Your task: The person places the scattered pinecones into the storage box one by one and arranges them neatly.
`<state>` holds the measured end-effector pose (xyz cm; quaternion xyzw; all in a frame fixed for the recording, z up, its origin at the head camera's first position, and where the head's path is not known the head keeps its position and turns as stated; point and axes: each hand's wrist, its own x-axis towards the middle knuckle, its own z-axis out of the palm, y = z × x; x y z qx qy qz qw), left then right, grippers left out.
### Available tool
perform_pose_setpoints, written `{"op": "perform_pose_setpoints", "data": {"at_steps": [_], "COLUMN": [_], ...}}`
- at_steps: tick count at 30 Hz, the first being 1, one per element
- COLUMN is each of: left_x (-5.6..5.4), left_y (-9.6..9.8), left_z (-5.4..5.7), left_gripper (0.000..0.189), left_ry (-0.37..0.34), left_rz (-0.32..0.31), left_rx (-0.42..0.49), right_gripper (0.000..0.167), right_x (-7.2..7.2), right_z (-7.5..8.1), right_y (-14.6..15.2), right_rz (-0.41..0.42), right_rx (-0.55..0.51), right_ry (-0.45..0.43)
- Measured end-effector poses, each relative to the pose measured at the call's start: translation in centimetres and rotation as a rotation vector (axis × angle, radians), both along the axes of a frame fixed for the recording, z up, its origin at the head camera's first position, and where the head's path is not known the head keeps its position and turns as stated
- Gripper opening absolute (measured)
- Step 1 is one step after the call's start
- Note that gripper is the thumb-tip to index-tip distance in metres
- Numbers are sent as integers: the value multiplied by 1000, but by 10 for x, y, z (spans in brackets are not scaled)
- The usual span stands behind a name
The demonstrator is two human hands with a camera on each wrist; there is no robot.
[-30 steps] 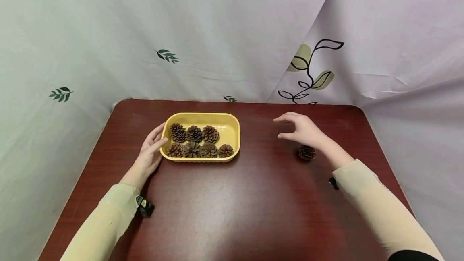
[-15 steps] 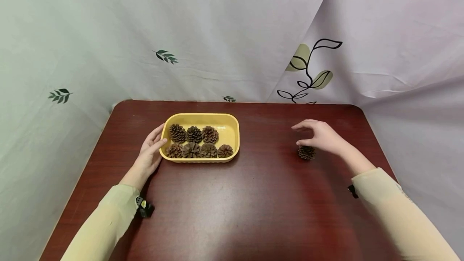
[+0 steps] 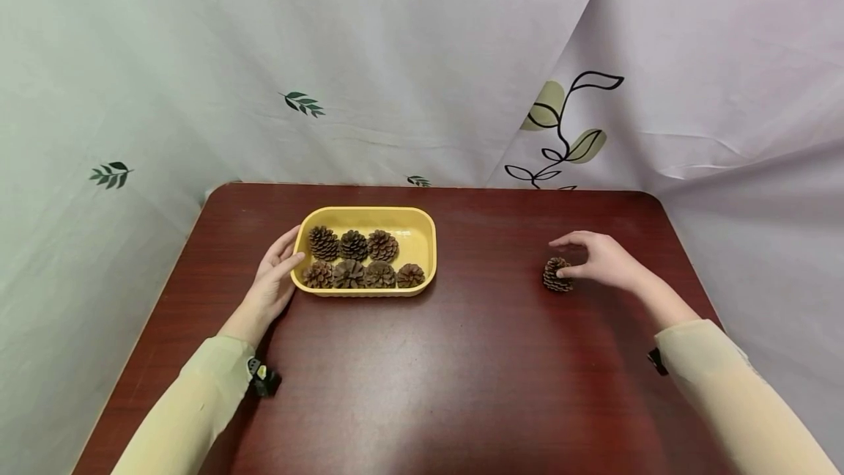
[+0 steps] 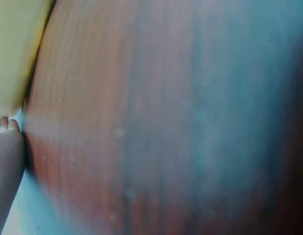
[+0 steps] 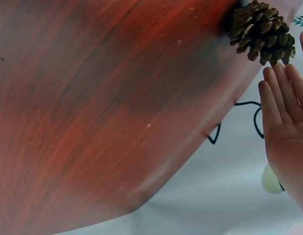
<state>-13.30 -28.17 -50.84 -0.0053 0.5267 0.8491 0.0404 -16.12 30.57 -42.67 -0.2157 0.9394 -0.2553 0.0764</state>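
Observation:
A yellow plastic basin (image 3: 415, 242) stands left of the table's middle, with several brown pine cones (image 3: 348, 273) in two rows inside. My left hand (image 3: 269, 281) holds the basin's left end, thumb over the rim and fingers along the outer wall. To the right, a single pine cone (image 3: 554, 278) sits on the table. My right hand (image 3: 605, 264) is at this cone, thumb over its near right side and fingers spread beyond it. In the right wrist view the fingers (image 5: 283, 90) look straight, with their tips close to the cone (image 5: 263, 34); contact is hard to tell.
The dark red wooden table (image 3: 422, 365) has rounded far corners. A pale cloth (image 3: 395, 57) with printed leaves hangs behind it and at both sides. Black devices sit at both wrists, one at the left cuff (image 3: 264, 378).
My right hand has moved right and toward me, from left of the lone pine cone to around it. The left hand and basin have stayed put.

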Motion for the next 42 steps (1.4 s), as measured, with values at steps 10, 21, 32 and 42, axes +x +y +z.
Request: {"op": "perform_pose_setpoints", "data": {"at_steps": [10,21,32,42], "left_x": [0,0,0,0], "left_y": [0,0,0,0], "left_z": [0,0,0,1], "left_gripper": [48,48,48,48], "left_ry": [-1,-5,9,6], "left_rz": [-1,1,-4,-3], "left_rx": [6,9,11,24], "right_gripper": [48,43,43,42], "right_x": [4,2,-1,-9], "right_z": [-12,-14,-11,-8], "right_y": [3,2,-1,-11], "right_rz": [7,4,17,9], "right_rx": [35,25,24,1], "right_ry": [-5,-45,-51,-18]}}
